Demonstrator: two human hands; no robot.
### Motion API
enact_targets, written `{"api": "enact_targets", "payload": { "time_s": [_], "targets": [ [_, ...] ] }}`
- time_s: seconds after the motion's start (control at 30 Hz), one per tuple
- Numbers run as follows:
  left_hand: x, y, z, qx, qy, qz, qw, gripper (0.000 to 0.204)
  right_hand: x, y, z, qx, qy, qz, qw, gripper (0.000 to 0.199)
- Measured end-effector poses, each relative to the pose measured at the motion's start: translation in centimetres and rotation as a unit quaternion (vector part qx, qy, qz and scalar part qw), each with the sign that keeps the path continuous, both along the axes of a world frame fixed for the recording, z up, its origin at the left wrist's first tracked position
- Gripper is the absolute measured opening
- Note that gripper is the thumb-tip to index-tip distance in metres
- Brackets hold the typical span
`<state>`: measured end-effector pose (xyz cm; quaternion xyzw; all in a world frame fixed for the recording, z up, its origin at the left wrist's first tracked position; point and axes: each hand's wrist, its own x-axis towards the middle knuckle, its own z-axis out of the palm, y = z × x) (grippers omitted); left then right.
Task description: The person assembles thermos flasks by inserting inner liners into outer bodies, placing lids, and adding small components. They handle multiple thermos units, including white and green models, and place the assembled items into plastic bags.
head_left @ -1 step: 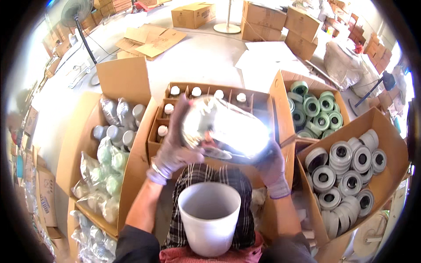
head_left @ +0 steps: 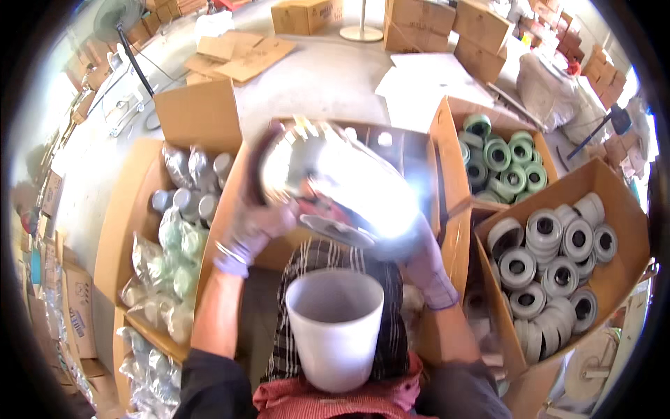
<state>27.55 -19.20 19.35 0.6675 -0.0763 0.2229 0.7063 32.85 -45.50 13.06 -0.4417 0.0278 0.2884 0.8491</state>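
Observation:
A mirror-bright silver flask liner (head_left: 342,185) lies tilted between my two gloved hands, above my lap and in front of a divided carton. My left hand (head_left: 259,229) is closed round its left end. My right hand (head_left: 426,269) grips the lower right end, where glare and blur hide the fingertips. A pale grey, open-topped plastic cup-shaped shell (head_left: 335,346) stands between my thighs, with neither hand touching it. White-capped pieces (head_left: 384,139) show in the carton's cells, partly hidden behind the liner.
To the left, an open carton (head_left: 115,230) holds grey bottle-like pieces and plastic-wrapped green ones. At right, one carton (head_left: 447,150) holds green rings (head_left: 497,155); a nearer one holds grey-white rings (head_left: 516,271). Flattened cardboard (head_left: 255,59) and a standing fan (head_left: 129,52) are farther off.
The liner has shifted a little left and tipped further, its right end lower. Both hands moved with it and still hold it.

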Motion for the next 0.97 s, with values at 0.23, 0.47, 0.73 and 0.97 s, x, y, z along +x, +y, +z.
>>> {"api": "enact_targets", "payload": {
  "time_s": [0.23,0.47,0.73,0.97],
  "targets": [
    [-6.5,3.1,5.2,0.119,0.047,0.045,0.991,0.089,-6.3,-1.3,0.4,-0.193,-0.401,0.088,0.891,0.032],
    [-19.4,2.3,-3.7,0.079,0.240,0.095,0.963,0.087,-21.2,-10.9,-6.8,-0.310,-0.500,0.068,0.806,0.064],
    [-33.1,-0.2,-18.7,0.024,0.355,0.087,0.931,0.060,-18.7,-1.8,0.2,-0.049,-0.328,0.121,0.935,0.097],
    [-32.9,-0.7,-17.1,-0.005,0.295,-0.027,0.955,0.067,-12.9,4.3,5.9,-0.011,-0.643,0.178,0.745,0.091]
  ]
}}
